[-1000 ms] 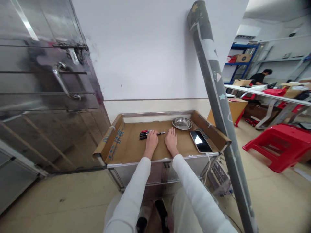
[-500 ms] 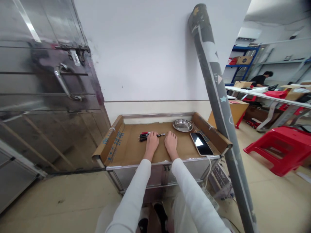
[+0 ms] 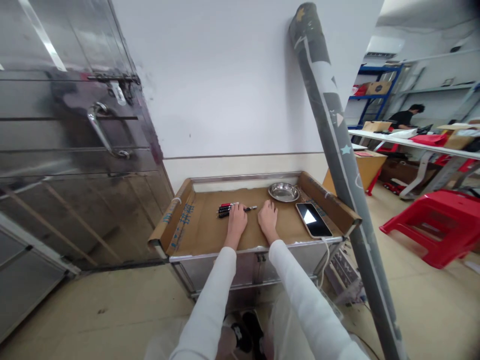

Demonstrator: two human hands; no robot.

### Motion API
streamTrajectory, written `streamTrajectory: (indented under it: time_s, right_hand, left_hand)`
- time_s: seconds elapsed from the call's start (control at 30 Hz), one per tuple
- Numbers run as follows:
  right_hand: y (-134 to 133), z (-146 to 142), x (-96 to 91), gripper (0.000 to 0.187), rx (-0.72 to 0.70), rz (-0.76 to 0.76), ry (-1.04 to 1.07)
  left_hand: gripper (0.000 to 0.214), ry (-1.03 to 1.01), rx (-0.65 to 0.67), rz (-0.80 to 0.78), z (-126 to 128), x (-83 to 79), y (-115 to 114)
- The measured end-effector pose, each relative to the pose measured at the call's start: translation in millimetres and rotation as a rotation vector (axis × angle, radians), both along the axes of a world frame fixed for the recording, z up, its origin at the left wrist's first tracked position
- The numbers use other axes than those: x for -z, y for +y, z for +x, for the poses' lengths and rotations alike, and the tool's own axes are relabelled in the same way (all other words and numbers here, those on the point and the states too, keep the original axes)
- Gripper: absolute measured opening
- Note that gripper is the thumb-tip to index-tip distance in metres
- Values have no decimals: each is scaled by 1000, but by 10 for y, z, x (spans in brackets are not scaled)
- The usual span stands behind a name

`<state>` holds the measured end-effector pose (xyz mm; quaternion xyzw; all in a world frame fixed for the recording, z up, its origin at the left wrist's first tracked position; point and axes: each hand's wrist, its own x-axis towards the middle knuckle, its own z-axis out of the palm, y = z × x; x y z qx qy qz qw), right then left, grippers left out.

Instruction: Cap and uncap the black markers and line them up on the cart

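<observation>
My left hand (image 3: 236,218) lies flat on the cardboard lining (image 3: 202,227) of a metal cart, fingers stretched out and resting on several dark and red pens (image 3: 226,209). My right hand (image 3: 267,216) lies flat beside it on the cardboard, fingers out, holding nothing. One pen tip pokes out between the two hands. A shallow steel bowl (image 3: 284,191) stands behind my right hand. A smartphone (image 3: 313,219) with a lit screen lies to the right of that hand.
A steel door with a lever handle (image 3: 103,132) stands to the left. A tall grey rolled mat (image 3: 337,145) leans against the wall at the cart's right. Red plastic stool (image 3: 437,223) on the right; a person (image 3: 407,116) sits far back by shelves.
The view shifted slightly. Both hands stay flat in about the same spots on the cardboard.
</observation>
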<state>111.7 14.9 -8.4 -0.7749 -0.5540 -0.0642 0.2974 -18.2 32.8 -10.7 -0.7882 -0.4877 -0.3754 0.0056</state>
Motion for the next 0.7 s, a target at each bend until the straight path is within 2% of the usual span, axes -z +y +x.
streamTrajectory:
  time_s: [0.27,0.53,0.6,0.7]
  right_hand:
    - [3,-23,-10,36,3,13,-47]
    - [-26,-69,-45,35,-81,-19,-99]
    - [-25,-78,-39,35,-128,-19,-107]
    - [0,-86,-16,31,-277,-3,-88]
  left_hand:
    - [22,-5,33,-7,22,10,46]
    - [26,24,82,-38,39,-20,75]
    - [26,38,92,-38,34,-27,69]
    - [26,70,109,-33,26,-36,60]
